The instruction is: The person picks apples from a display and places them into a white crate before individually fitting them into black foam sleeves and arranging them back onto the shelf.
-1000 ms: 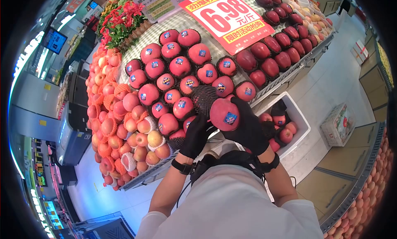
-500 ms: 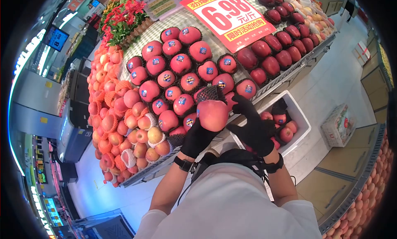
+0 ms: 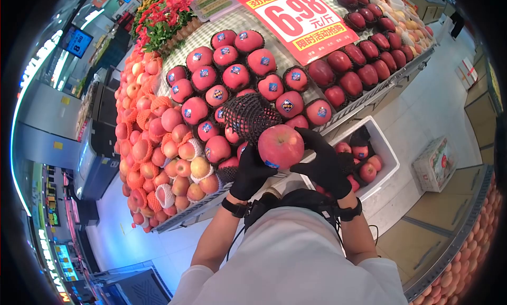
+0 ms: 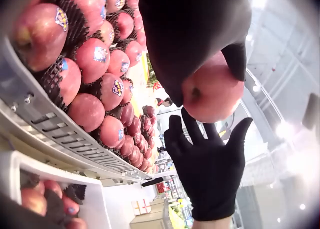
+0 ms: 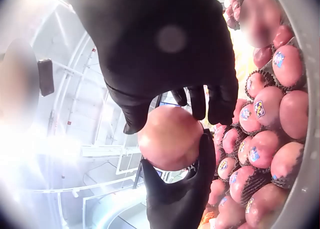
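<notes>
My gloved left hand (image 3: 247,174) grips a red apple (image 3: 281,145) between thumb and fingers, its stem end facing up in the head view. A blue sticker shows low on the apple's side. Just beyond the left fingers, a black net sleeve (image 3: 249,116) lies over the stickered apples. My gloved right hand (image 3: 326,169) is at the apple's right side with fingers apart; the left wrist view shows its spread palm (image 4: 207,174) below the fruit. In the right wrist view, the right fingers (image 5: 197,104) arch close over the apple.
Rows of stickered apples (image 3: 261,61) in black nets fill the slanted stand. Peach-toned fruit (image 3: 171,120) is piled left, dark red apples (image 3: 351,83) right, below a price sign (image 3: 303,22). A white foam box (image 3: 391,152) with apples stands low at right.
The apple has turned in the left hand from sticker up to stem end up and shifted slightly right. The right hand let go, then came back beside it. The net sleeve now lies more spread out.
</notes>
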A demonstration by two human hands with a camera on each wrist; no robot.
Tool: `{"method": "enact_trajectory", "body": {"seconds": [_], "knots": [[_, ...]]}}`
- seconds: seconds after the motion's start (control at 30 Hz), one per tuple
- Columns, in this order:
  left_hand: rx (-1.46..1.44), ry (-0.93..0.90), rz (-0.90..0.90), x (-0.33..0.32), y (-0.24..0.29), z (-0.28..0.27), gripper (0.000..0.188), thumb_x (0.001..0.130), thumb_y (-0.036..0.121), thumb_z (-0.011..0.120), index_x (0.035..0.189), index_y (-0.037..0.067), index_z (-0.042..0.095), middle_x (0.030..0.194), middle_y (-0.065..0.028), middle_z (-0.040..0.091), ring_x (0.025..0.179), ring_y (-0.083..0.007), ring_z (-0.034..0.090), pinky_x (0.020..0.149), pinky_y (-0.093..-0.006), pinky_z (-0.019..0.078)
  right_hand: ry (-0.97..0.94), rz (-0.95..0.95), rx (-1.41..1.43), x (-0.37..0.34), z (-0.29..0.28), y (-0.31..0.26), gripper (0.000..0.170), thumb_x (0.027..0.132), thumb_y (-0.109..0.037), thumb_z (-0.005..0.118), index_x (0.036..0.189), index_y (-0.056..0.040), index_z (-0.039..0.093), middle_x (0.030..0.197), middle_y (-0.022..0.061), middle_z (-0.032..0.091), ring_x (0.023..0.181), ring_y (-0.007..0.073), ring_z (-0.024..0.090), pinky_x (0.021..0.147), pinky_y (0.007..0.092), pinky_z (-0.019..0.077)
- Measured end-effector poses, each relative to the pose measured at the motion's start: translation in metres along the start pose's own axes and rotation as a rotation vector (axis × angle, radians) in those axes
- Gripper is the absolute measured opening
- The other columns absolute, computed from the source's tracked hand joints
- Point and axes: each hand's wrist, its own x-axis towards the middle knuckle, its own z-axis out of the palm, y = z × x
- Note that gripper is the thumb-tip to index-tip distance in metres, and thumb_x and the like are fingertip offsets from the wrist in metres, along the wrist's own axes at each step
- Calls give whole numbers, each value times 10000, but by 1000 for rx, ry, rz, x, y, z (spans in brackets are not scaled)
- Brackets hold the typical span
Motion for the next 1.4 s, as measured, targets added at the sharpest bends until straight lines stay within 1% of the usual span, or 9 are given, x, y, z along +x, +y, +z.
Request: {"method": "enact_trajectory", "body": {"seconds": [0.2,0.4,0.57,0.7,0.9,1.1,1.2,1.27,1.4], "knots": [[93,-79,49,1,12,-4,725,716,88,808,1344,12,455,1280,-100,562,1188,-214,539,1041,-371,431,-71,1,-7,-1,-7,-8,810,672,-161,875,1362,-46,466,1227,123,602,1140,215,582,961,354,481],[27,-74,-362,-2,-12,-5,397,937,139,570,1300,-11,510,1194,-126,614,1118,-216,594,976,-374,486,5,110,419,3,12,39,719,791,-167,787,1394,-45,415,1273,103,551,1159,203,554,953,350,490],[-508,-83,-475,-5,-10,-5,439,1036,306,407,1361,14,455,1233,-161,591,1122,-299,612,964,-423,510,23,202,781,0,5,56,630,818,-186,756,1355,-42,458,1236,99,570,1124,205,574,918,348,502],[-630,-82,-542,-4,-2,-6,526,1046,410,358,1396,20,411,1285,-173,559,1134,-335,607,968,-436,510,119,-304,-486,1,-7,40,546,760,-193,790,1225,-26,559,1142,145,633,1049,237,625,867,348,515],[-551,-27,-464,-5,-22,-17,485,1042,355,388,1392,20,417,1297,-163,558,1156,-324,597,992,-426,494,35,2,-388,11,-18,40,546,678,-195,845,1125,-16,590,1053,155,667,981,282,653,856,369,517],[-508,-63,-421,4,-9,-3,433,1013,300,485,1331,7,482,1276,-142,564,1151,-298,605,962,-415,513,150,-205,-349,12,-18,55,540,755,-95,751,1240,-31,523,1077,150,640,979,245,643,852,340,524],[-762,-191,-518,10,-10,-1,497,1012,336,489,1389,18,424,1365,-140,506,1214,-300,559,1013,-431,479,31,98,534,11,-12,68,709,730,-157,815,1325,-38,449,1217,156,578,1020,209,617,797,355,533],[-380,-245,-183,8,-4,8,486,990,311,516,1372,22,438,1338,-148,538,1202,-298,565,1020,-431,470,-31,214,581,11,-9,57,793,724,-171,829,1379,-55,398,1253,154,556,1016,190,603,793,351,532],[-1253,-81,-572,7,-1,15,502,963,286,568,1371,25,435,1366,-158,522,1203,-285,561,1014,-390,470,-102,268,187,13,-5,32,858,717,-192,837,1421,-70,362,1287,156,533,1014,200,592,824,334,519]]}}
